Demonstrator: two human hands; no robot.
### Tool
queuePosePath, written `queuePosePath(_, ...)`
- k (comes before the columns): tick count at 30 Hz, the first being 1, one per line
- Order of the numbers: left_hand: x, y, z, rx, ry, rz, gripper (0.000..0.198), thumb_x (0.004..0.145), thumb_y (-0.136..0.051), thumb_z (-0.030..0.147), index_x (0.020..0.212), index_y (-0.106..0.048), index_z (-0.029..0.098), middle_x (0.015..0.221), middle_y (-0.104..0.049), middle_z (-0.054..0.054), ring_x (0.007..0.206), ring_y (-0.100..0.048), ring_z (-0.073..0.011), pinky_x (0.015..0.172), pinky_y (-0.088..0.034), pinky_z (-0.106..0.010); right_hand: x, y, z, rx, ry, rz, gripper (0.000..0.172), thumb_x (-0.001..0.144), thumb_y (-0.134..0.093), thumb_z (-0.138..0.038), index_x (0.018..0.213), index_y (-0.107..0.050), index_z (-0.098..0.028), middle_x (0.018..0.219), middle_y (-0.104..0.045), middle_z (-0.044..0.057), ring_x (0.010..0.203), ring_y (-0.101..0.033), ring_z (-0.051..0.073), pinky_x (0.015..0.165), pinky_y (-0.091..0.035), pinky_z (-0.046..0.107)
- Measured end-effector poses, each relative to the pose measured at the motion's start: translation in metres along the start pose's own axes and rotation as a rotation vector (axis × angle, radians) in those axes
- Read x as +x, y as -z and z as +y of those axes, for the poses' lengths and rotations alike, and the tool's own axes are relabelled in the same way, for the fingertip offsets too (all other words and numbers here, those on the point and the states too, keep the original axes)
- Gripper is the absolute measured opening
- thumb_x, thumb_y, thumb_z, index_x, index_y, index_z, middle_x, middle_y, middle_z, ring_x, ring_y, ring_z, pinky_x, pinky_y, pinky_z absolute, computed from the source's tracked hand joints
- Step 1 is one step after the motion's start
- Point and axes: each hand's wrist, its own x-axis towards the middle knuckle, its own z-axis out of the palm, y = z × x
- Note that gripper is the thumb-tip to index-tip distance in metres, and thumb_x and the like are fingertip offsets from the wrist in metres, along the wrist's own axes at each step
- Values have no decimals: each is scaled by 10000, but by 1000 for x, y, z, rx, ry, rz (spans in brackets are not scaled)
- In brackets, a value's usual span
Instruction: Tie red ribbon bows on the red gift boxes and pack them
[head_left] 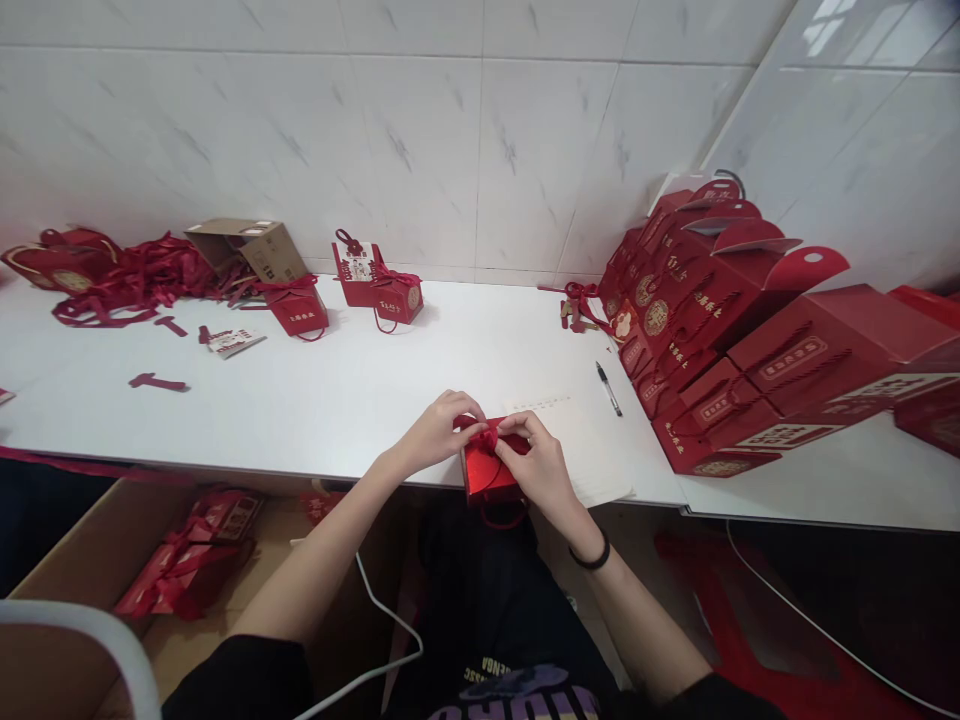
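A small red gift box [487, 475] sits at the table's front edge, right before my body. On its top is a red ribbon [488, 438] gathered into a bow or knot. My left hand [448, 425] pinches the ribbon's left side between thumb and finger. From the other side, my right hand [536, 460] pinches the ribbon too, its fingers closed close to the knot. A thin red cord handle hangs at the box's front. Part of the box is hidden under my right hand.
Several red gift boxes [705, 330] stand stacked on the right. A pen [609, 388] and paper [581, 450] lie nearby. Small red boxes [300, 308], loose ribbons [161, 275] and a cardboard box [247, 245] are at the back left. Below the table, an open carton [75, 545] holds ribboned boxes.
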Motion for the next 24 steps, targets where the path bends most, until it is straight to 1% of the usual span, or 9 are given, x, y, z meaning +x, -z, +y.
queuePosePath(2,-8,-4,6,94,1,95,77,801,-555,184,751,-611,199,827,-627,-18,843,-526,-170,775,-406,-337,0,0,0,-18,20,25,126,731,-592,-284,810,-522,-214,812,-640,19,805,-629,187,743,-509,321)
queuePosePath(5,-20,-13,16,187,53,186,97,817,-550,183,788,-639,210,859,-641,-10,851,-532,-171,804,-349,-370,-1,0,-1,-49,34,39,108,735,-593,-277,801,-538,-210,796,-633,15,798,-621,183,748,-510,322)
queuePosePath(9,-31,-25,26,208,131,312,137,817,-533,158,869,-640,225,933,-632,-10,914,-532,-174,822,-306,-378,-1,1,-2,-88,28,42,97,735,-596,-270,795,-555,-206,793,-627,12,790,-609,180,740,-503,316)
queuePosePath(12,-36,-31,30,211,188,392,142,801,-529,139,848,-634,221,961,-621,-13,928,-535,-178,820,-293,-381,-1,1,-2,-103,29,42,91,737,-598,-270,791,-563,-206,790,-623,10,778,-600,177,731,-498,311)
queuePosePath(14,-37,-32,32,180,200,381,151,793,-517,123,821,-632,217,944,-628,-5,908,-539,-174,821,-288,-384,-1,0,-1,-111,33,44,89,735,-602,-268,788,-568,-205,787,-620,8,771,-595,174,728,-496,306)
queuePosePath(16,-38,-32,34,121,199,335,144,775,-529,123,824,-629,215,939,-633,0,911,-538,-175,832,-289,-388,-1,0,-1,-116,32,49,89,731,-605,-267,784,-572,-204,783,-617,6,759,-589,171,720,-494,302)
queuePosePath(19,-39,-33,37,70,207,300,102,750,-598,192,845,-628,210,954,-631,-8,961,-519,-197,869,-287,-410,-1,1,-1,-122,19,63,87,728,-603,-266,780,-577,-201,774,-615,5,735,-582,170,708,-490,301)
queuePosePath(21,-38,-34,36,55,232,295,70,780,-597,253,822,-632,209,962,-630,-15,985,-506,-208,894,-286,-428,-1,2,-2,-124,11,59,87,732,-601,-271,778,-583,-200,773,-617,9,735,-580,174,709,-488,306)
queuePosePath(24,-37,-36,33,0,270,284,143,847,-526,271,785,-640,213,984,-618,-21,1015,-493,-212,913,-306,-444,1,8,-3,-120,3,-19,95,756,-591,-287,792,-607,-201,799,-630,22,761,-584,185,733,-482,319)
